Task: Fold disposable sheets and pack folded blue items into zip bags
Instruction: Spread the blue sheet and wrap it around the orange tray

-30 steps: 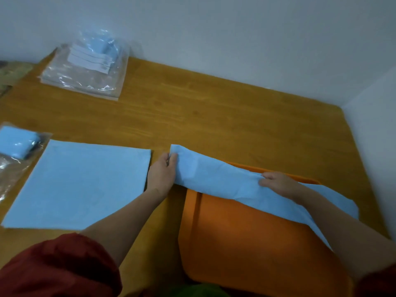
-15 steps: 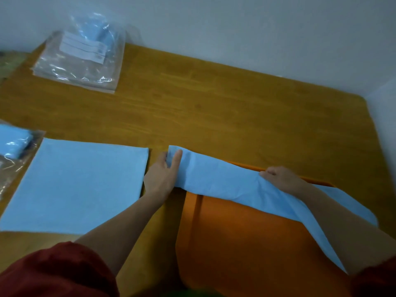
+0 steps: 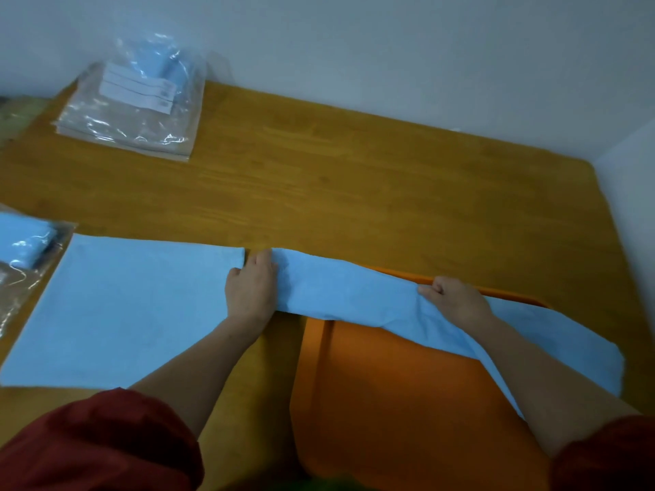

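- Draping across the near orange plastic piece (image 3: 407, 402), the blue sheet (image 3: 347, 288) lies as a long folded band. Its right end hangs past the orange edge and its left end reaches onto the wooden surface (image 3: 354, 193).
- It looks thin, light and limp: it sags where nothing supports it and wrinkles at the grip. I judge it will slide and lose its crease unless kept taut.
- The right hand (image 3: 450, 299) has its fingers curled and pinches the band's far edge about midway along, with the forearm lying over the band's right part.
- The left hand (image 3: 251, 288) is palm down with fingers nearly straight, pressing the band's left end to the surface. Whether the thumb catches the edge I cannot tell.
- The best holds, in my judgement, are the corners and folded edges, taken with a light pinch. A hard tug could tear such material.
- The flat sheet (image 3: 134, 306) lies spread smooth on the surface just left of the left hand, very close to the band's end.
- The packed bag (image 3: 24, 249), with a blue bundle inside, sits at the left edge beside that sheet.
- The stack of zip bags (image 3: 131, 111) rests at the far left corner by the wall (image 3: 354, 47); it looks glossy and is likely slippery.
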